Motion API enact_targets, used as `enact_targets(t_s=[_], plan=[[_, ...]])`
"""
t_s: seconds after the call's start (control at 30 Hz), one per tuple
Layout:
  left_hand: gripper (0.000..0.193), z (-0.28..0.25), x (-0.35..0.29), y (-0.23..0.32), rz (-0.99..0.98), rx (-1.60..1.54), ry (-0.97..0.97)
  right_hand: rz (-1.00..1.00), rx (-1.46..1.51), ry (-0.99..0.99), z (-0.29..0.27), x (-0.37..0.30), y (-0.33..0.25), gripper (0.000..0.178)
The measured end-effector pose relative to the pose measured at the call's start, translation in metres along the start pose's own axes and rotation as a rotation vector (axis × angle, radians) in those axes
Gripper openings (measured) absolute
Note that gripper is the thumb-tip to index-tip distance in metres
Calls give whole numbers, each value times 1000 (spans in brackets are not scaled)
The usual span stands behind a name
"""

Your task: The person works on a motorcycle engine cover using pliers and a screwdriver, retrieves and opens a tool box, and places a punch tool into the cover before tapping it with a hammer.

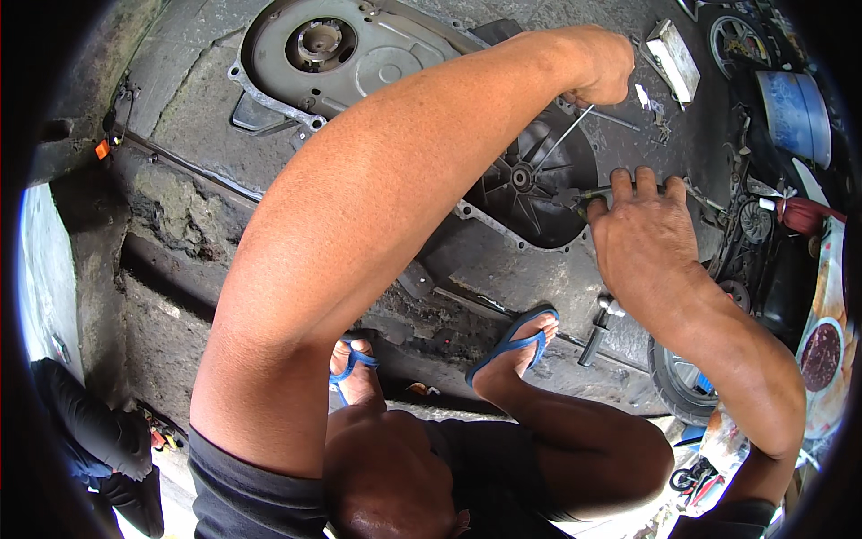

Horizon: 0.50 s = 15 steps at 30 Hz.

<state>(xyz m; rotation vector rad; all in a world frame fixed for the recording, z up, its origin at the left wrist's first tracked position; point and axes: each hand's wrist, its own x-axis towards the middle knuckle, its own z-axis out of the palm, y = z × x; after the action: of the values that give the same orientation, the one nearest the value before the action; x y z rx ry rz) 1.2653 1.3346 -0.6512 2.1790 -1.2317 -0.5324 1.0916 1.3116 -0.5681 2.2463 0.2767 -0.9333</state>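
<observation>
While poking beside seated hub [521, 178], looks unfinished tbh.
Gripping rod [564, 139] in left hand [603, 67], tool [588, 192] in right hand [646, 229].

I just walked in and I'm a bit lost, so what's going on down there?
A person has both bare hands at a large grey metal engine casing. The left hand holds a thin metal rod slanting down toward the hub in the casing's dark, ribbed round section. The right hand holds what look like pliers at that section's edge. What looks like a black-handled hammer lies on the ground near the person's blue flip-flops.
</observation>
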Motion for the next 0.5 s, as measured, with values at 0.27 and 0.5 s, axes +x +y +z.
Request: enact_targets(t_s=[0.27, 0.5], plan=[[32, 3, 4, -7, 34, 50, -56, -45, -51, -15, -10, 1, -5, 22], [34, 3, -7, -7, 67, -23, 22, -62, 155, 91, -5, -3, -8, 19]])
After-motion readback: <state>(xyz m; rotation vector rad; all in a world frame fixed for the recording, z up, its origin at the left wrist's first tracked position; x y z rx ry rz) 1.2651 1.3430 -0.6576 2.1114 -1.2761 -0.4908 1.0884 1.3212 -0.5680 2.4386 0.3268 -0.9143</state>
